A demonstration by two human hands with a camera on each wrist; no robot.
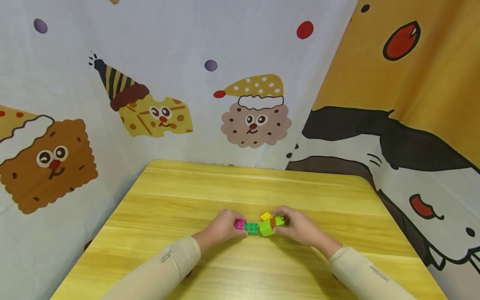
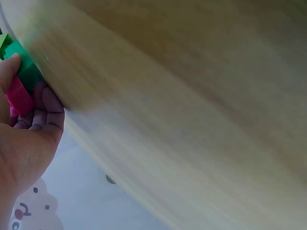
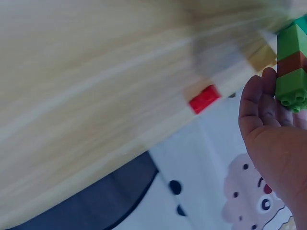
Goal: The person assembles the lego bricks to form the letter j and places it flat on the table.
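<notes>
My left hand point(image 1: 226, 227) pinches a dark green building brick point(image 1: 251, 228) joined to a pink brick point(image 1: 239, 224). In the left wrist view the thumb lies on the green brick point(image 2: 25, 67), with fingers curled behind the pink brick point(image 2: 20, 97). Just to the right, my right hand point(image 1: 296, 225) grips a stack of lime green bricks point(image 1: 267, 228) with a brown brick point(image 1: 275, 221) between them. The stack's near end is very close to the green brick; whether they touch I cannot tell. Behind the stack lies a yellow brick point(image 1: 266, 216) on the table.
A red brick point(image 3: 205, 99) lies near the table edge in the right wrist view. The wood-grain table point(image 1: 225, 187) extends around both hands. Behind it hangs a curtain point(image 1: 195, 37) printed with cartoon figures.
</notes>
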